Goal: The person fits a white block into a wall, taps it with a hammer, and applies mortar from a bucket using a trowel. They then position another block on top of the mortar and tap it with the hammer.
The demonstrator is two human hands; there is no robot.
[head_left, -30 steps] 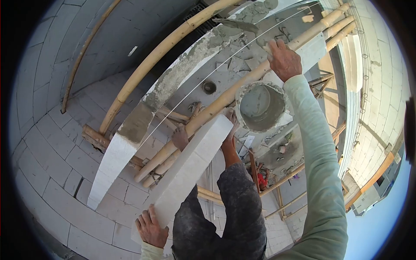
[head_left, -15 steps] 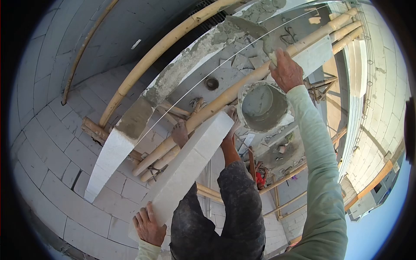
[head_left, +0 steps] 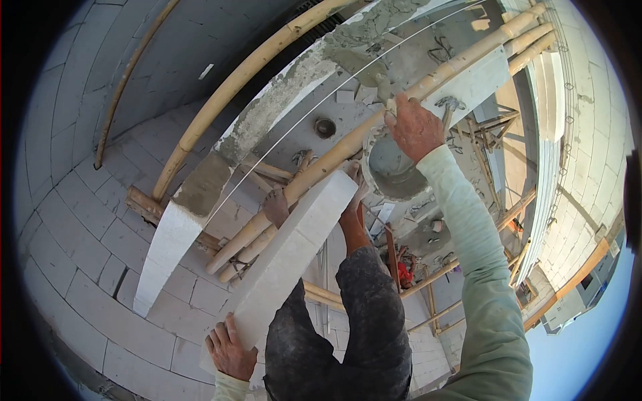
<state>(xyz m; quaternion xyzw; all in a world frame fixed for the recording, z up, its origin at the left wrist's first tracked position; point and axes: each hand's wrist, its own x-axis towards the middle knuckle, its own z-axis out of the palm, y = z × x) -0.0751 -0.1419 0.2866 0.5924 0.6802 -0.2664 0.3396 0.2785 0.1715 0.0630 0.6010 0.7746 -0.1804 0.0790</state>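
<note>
My left hand (head_left: pixel 231 349) grips the lower end of a long pale block (head_left: pixel 287 250), which slants up across my legs towards my feet. My right hand (head_left: pixel 416 127) is closed on the handle of a trowel (head_left: pixel 364 67), whose mortar-smeared blade lies at the top of the wall beside the taut string (head_left: pixel 297 123). Wet grey mortar covers the wall top (head_left: pixel 267 100) in an uneven layer. Just below my right hand is a round bucket (head_left: pixel 394 167) with grey mortar in it, partly hidden by that hand.
Bamboo poles (head_left: pixel 334 157) run diagonally under my feet, and another curved pole (head_left: pixel 227 87) is behind the wall. Far below, a person in red (head_left: pixel 404 273) is partly visible. A small round bowl (head_left: pixel 325 127) and scraps lie on the lower floor.
My right hand and the trowel have moved left and slightly down along the wall, now covering part of the bucket. My left hand and the block have barely moved.
</note>
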